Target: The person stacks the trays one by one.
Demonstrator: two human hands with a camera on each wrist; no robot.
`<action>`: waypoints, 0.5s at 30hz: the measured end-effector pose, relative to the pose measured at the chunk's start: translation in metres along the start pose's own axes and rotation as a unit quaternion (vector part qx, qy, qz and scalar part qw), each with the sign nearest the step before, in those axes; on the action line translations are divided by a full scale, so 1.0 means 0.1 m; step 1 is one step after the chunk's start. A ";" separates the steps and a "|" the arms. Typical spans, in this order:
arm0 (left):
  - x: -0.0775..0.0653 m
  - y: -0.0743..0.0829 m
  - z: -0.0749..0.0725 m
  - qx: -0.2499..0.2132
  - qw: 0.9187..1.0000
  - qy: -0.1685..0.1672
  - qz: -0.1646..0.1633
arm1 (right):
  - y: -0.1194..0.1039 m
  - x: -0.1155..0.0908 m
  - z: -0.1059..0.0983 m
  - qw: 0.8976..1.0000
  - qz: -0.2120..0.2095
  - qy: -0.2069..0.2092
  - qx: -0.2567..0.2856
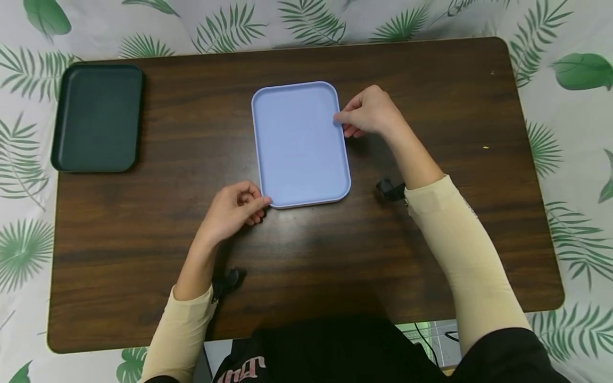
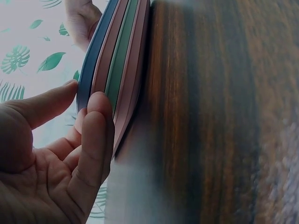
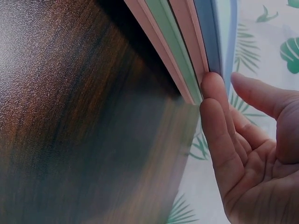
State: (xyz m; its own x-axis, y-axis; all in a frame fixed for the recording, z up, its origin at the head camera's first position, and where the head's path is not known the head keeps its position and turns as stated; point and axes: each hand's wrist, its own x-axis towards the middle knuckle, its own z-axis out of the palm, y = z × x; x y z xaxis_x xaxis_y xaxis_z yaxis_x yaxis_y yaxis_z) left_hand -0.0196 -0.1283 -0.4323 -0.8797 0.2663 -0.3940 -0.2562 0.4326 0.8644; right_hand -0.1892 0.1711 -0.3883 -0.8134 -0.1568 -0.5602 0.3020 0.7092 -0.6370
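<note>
A light blue rectangular tray (image 1: pixel 301 146) tops a stack near the middle of the table. Below it, the left wrist view shows a pink tray (image 2: pixel 106 53), a green tray (image 2: pixel 122 51) and another pink tray (image 2: pixel 134 58). At the near left corner my left hand (image 1: pixel 232 210) pinches the blue tray's rim, thumb on top and fingertips against the stack's side. My right hand (image 1: pixel 371 111) pinches the same tray's right edge; in the right wrist view its fingertips (image 3: pixel 214 86) touch the side just under the blue rim.
A dark green tray (image 1: pixel 98 119) lies at the far left of the brown wooden table (image 1: pixel 201 127). Black wrist devices (image 1: pixel 390 190) sit by both sleeves. Leaf-patterned cloth (image 1: pixel 24 223) surrounds the table, and a tiny yellowish speck (image 1: pixel 486 147) lies on the right.
</note>
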 end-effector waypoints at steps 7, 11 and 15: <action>-0.01 -0.12 0.07 0.000 1.000 -0.006 -0.004 | 0.16 0.04 0.12 1.000 0.001 0.000 0.016; -0.02 -0.20 0.11 -0.002 1.000 -0.007 -0.005 | 0.25 0.07 0.21 1.000 0.002 0.001 0.019; -0.05 -0.25 0.15 -0.006 1.000 -0.009 -0.010 | 0.33 0.08 0.28 1.000 0.005 0.001 0.022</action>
State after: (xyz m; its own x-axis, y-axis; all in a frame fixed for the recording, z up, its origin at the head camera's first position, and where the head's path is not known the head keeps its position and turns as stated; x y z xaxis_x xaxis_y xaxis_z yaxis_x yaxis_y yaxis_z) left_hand -0.0028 -0.1271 -0.4568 -0.8671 0.2739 -0.4161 -0.2778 0.4276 0.8602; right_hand -0.1715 0.1736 -0.4282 -0.8112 -0.1473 -0.5659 0.3325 0.6800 -0.6535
